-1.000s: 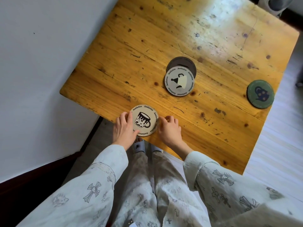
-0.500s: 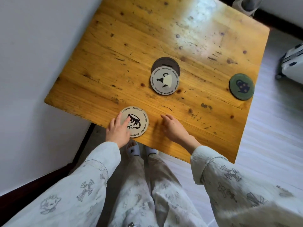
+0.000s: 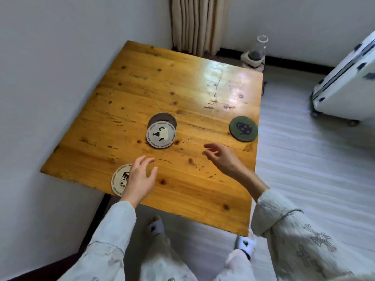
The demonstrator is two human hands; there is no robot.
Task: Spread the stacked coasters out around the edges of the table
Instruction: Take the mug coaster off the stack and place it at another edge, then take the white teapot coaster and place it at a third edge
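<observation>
On the wooden table [image 3: 182, 82] a pale coaster with a black-and-white cup print [image 3: 120, 180] lies at the near edge, partly hidden by my left hand [image 3: 140, 178], which hovers over it with fingers apart. A short stack sits mid-table: a pale coaster with a teapot print [image 3: 160, 134] on top, shifted off a dark coaster [image 3: 161, 118] beneath it. A green coaster with a dark pot motif [image 3: 243, 128] rests by the right edge. My right hand [image 3: 222, 157] floats above the table, fingers loosely curled, holding nothing.
A white wall runs along the table's left side, and a curtain [image 3: 197, 23] hangs behind the far corner. A glass vessel on a small base [image 3: 256, 51] stands on the floor past the far right corner. A white suitcase [image 3: 345, 82] stands at the right.
Both hands have lifted off the cup-print coaster and moved up and forward; it stays at the near edge. The view has tilted up, showing the whole table and the room.
</observation>
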